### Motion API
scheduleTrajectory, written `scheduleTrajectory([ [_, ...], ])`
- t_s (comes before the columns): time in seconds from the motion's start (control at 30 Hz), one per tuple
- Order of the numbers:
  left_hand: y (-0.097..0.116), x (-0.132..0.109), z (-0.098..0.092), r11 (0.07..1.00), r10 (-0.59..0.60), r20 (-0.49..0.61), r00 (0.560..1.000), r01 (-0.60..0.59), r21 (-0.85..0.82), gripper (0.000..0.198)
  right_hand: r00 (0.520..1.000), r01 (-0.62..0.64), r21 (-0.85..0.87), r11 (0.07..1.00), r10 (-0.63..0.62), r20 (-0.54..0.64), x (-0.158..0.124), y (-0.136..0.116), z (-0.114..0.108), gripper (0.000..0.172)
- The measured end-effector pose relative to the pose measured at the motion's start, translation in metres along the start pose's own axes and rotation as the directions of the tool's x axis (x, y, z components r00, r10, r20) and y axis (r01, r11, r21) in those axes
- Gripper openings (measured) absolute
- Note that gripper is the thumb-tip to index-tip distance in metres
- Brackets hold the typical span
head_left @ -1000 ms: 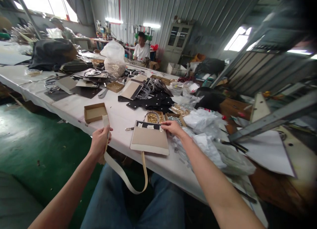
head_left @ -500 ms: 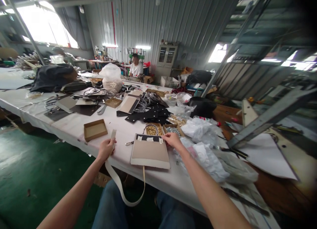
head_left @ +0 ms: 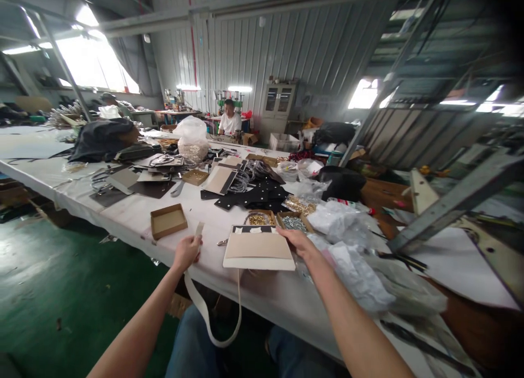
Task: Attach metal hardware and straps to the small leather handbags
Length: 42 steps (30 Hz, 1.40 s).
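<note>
A flat beige bag panel [head_left: 258, 250] with a black top edge lies on the white table [head_left: 135, 220] near its front edge. A beige strap [head_left: 204, 307] hangs from it in a loop below the table. My left hand [head_left: 187, 252] is closed around the strap's free end, left of the panel. My right hand [head_left: 298, 240] rests on the panel's upper right corner, fingers pressed on it.
An open cardboard box [head_left: 168, 221] sits left of my left hand. Small boxes of gold studs [head_left: 259, 219] and silver studs [head_left: 293, 223] stand behind the panel. Crumpled plastic bags [head_left: 347, 258] lie to the right, black pieces [head_left: 256, 195] behind. A seated person [head_left: 230, 121] works far back.
The camera has tilted up, so the table and hands sit lower in view. My left hand with the strap end has moved up to the table edge. My right hand stays on the panel's corner.
</note>
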<state>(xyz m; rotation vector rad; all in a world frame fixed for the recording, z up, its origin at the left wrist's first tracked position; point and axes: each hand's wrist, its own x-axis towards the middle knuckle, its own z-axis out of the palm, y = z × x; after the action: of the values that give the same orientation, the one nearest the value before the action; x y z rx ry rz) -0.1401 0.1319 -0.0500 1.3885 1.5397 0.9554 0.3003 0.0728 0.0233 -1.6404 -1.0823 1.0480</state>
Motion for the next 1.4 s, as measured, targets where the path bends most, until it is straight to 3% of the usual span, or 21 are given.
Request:
scheduleTrajectory([
  [0.13,0.006,-0.003,-0.003,1.000,-0.022,-0.001,1.000,0.022,0.000,0.049,0.999,0.036,0.129,0.991,-0.037,0.002,-0.006,-0.019,-0.007,0.057],
  [0.2,0.007,-0.003,-0.004,1.000,-0.030,0.000,1.000,0.030,-0.010,0.047,0.996,0.076,0.169,0.983,-0.067,-0.059,-0.014,-0.028,-0.013,0.057],
  [0.27,0.007,-0.003,-0.006,0.999,-0.034,-0.003,0.999,0.034,-0.021,0.046,0.972,0.169,0.182,0.969,-0.133,-0.195,-0.031,-0.038,-0.019,0.057],
  [0.33,0.006,-0.003,-0.007,0.999,-0.037,-0.006,0.999,0.037,-0.030,0.046,0.876,0.329,0.059,0.942,-0.282,-0.391,-0.061,-0.050,-0.023,0.054],
  [0.4,0.005,-0.002,-0.007,0.999,-0.038,-0.008,0.999,0.038,-0.035,0.046,0.700,0.456,-0.271,0.848,-0.530,-0.478,-0.101,-0.058,-0.022,0.049],
  [0.43,0.004,-0.002,-0.007,0.999,-0.036,-0.007,0.999,0.036,-0.036,0.046,0.629,0.479,-0.458,0.749,-0.657,-0.416,-0.122,-0.060,-0.019,0.043],
  [0.5,0.003,-0.001,-0.006,0.999,-0.033,0.000,0.999,0.033,-0.037,0.046,0.591,0.540,-0.690,0.483,-0.801,-0.099,-0.161,-0.056,-0.005,0.027],
  [0.57,0.002,-0.001,-0.006,0.999,-0.030,0.009,0.999,0.031,-0.035,0.046,0.570,0.633,-0.730,0.257,-0.792,0.216,-0.188,-0.042,0.017,0.021],
  [0.63,0.001,0.000,-0.007,0.999,-0.028,0.019,0.999,0.028,-0.032,0.045,0.547,0.691,-0.711,0.133,-0.739,0.393,-0.201,-0.019,0.041,0.023],
  [0.73,-0.001,0.000,-0.008,0.999,-0.025,0.045,0.999,0.027,-0.036,0.044,0.567,0.700,-0.706,0.109,-0.686,0.457,-0.203,0.018,0.068,0.023],
  [0.87,-0.003,0.004,-0.008,0.998,-0.042,0.070,0.997,0.045,-0.047,0.046,0.620,0.676,-0.700,0.231,-0.691,0.371,-0.200,0.045,0.074,0.015],
  [1.0,-0.004,0.009,-0.004,0.995,-0.082,0.062,0.995,0.086,-0.055,0.048,0.648,0.698,-0.617,0.363,-0.688,0.328,-0.202,0.040,0.062,0.015],
  [1.17,-0.006,0.013,-0.003,0.992,-0.101,0.064,0.993,0.105,-0.066,0.051,0.766,0.598,-0.557,0.576,-0.616,0.184,-0.199,0.025,0.043,0.015],
  [1.4,-0.004,0.011,-0.005,0.993,-0.099,0.067,0.993,0.103,-0.063,0.050,0.824,0.455,-0.661,0.597,-0.564,0.058,-0.157,0.021,0.008,0.020],
])
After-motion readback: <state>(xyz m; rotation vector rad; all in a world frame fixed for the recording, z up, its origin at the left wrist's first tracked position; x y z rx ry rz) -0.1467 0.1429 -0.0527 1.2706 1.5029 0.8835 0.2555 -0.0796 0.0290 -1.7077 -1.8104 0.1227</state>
